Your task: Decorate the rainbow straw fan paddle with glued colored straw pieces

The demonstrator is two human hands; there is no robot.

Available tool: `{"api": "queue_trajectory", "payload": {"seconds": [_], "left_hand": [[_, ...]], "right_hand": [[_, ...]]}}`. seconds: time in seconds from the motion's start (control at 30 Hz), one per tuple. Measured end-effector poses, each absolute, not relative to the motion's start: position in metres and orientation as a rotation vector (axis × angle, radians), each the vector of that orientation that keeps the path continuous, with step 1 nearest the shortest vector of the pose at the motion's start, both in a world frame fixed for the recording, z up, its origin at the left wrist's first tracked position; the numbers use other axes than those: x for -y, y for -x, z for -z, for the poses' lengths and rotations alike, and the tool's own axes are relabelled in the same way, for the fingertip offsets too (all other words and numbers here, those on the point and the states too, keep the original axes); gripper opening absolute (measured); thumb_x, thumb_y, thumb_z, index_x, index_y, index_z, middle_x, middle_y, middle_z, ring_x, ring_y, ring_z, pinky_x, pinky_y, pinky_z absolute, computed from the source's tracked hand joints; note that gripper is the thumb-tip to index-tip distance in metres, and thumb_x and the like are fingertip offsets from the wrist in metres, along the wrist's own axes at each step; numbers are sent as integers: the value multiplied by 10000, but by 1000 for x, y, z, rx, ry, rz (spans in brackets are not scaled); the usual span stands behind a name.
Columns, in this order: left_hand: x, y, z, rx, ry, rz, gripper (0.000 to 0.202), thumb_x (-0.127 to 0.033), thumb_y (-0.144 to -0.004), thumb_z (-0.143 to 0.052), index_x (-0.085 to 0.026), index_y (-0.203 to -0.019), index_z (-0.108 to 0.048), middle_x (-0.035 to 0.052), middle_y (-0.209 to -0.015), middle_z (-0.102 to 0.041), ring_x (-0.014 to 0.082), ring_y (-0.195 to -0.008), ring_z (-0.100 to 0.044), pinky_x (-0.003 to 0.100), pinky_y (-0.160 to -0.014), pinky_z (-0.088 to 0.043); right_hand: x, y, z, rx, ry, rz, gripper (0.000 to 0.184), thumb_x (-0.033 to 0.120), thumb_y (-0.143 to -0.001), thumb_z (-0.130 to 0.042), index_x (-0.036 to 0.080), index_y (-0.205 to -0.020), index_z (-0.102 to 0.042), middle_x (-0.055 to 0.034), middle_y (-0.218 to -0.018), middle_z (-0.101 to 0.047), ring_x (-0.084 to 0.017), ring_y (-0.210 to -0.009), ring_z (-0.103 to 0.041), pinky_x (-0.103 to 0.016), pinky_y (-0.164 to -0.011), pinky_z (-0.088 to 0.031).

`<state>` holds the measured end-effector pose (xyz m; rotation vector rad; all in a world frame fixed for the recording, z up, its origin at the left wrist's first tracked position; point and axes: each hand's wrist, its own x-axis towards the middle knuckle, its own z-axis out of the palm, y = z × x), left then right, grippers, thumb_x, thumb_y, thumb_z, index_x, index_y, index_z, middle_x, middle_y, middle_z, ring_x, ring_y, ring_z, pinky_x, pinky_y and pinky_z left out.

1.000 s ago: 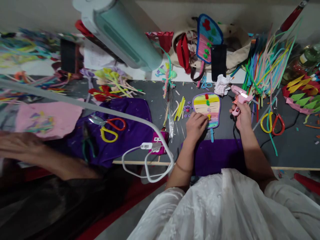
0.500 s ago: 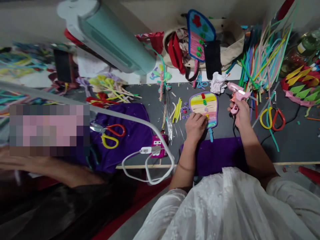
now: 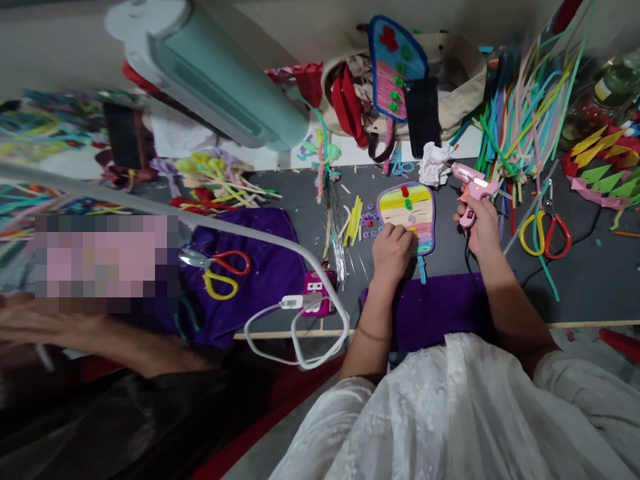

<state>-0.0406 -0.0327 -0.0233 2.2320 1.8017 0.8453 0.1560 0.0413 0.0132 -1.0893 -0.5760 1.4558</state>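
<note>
Dark grey bench (image 3: 590, 287) ran right across the frame, cluttered as anything, with a tan bag (image 3: 465, 100) and a chunky pale-teal appliance (image 3: 225, 80) up top; a blue-edged piece (image 3: 387, 80) and a black phone (image 3: 423, 117) were propped against the bag. Striped craft piece (image 3: 406, 212) with a purple border lay flat just right of centre; the left hand (image 3: 393, 250) sat on its lower-left edge, fingers curled down, though I couldn't make out if they pinched anything. Right hand (image 3: 484, 223) had its fingers wrapped round the grip of a pink glue gun (image 3: 473, 187), nozzle pointing up-left, right near some crumpled white paper (image 3: 434, 163); red-and-yellow scissors (image 3: 549, 212) lay further right, below a big bunch of coloured strips (image 3: 535, 127). Yellow sticks (image 3: 355, 220) and little purple rings (image 3: 370, 223) were scattered left of the striped piece; a purple cloth (image 3: 435, 310) was below it, lower centre-right; someone else's forearm (image 3: 135, 343) reached in at lower left.
</note>
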Motion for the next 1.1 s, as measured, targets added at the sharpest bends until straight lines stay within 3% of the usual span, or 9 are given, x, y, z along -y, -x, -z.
{"api": "queue_trajectory", "payload": {"seconds": [0.37, 0.73, 1.1], "left_hand": [[34, 40, 19, -1897, -2537, -565, 294, -236, -1026, -513, -203, -802, -700, 91, -771, -639, 252, -810, -516, 391, -721, -394], [41, 46, 16, -1814, -2213, -892, 212, -341, -1005, -584, -225, -955, -755, 55, -872, -716, 220, -858, -559, 363, -783, -446], [38, 54, 25, -1866, -1864, -1260, 161, -299, -947, -637, -229, -857, -751, 33, -804, -702, 211, -828, -599, 369, -823, -469]], "right_hand": [[-42, -156, -14, 534, 1090, -1455, 205, 298, -750, -736, 223, -857, -579, 45, -762, -625, -78, -589, -533, -190, -490, -483], [-50, -157, -1, 557, 1113, -1494, 170, 287, -785, -726, 215, -919, -649, 23, -851, -703, -94, -687, -639, -202, -597, -562], [-66, -153, 7, 516, 1135, -1630, 98, 187, -849, -673, 204, -944, -661, 2, -856, -743, -105, -768, -711, -248, -789, -618]]}}
